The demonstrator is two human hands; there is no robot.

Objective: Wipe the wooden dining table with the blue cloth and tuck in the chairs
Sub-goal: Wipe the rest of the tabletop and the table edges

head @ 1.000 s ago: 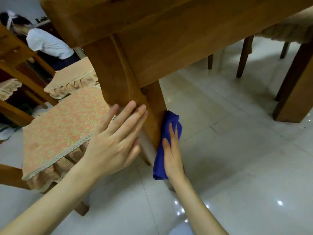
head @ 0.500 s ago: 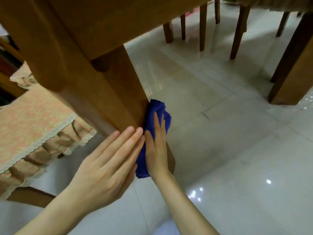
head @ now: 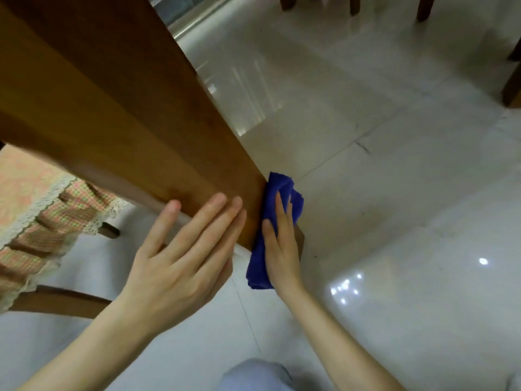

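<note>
The view looks down along a thick wooden table leg [head: 146, 131] that runs from the upper left toward the middle of the frame and stands on a glossy pale tiled floor [head: 380, 170]. The left hand [head: 180, 255] lies flat against the near face of the leg, low down, its fingers spread slightly and straight, the palm open and gripping nothing. Just right of the leg's corner, the right hand [head: 280, 244] presses the blue cloth [head: 277, 193] against the leg's right face. Its fingers are laid out straight and close together over the cloth, flattening it to the wood rather than pinching it. The cloth is bunched; a fold sticks out above the fingertips and another hangs below the heel of the hand, close to the floor.

Left of the leg, a chair [head: 64, 301] shows its dark wooden frame and a seat cushion [head: 31, 198] with a peach floral top, a checked frill and a lace edge. Beyond the leg, at the top of the frame, several dark chair legs [head: 424, 7] stand on the tiles. Below the leg, at the bottom edge, a knee in light cloth [head: 253, 373] is visible between the two forearms. Bright light spots reflect off the floor to the right of the right forearm.
</note>
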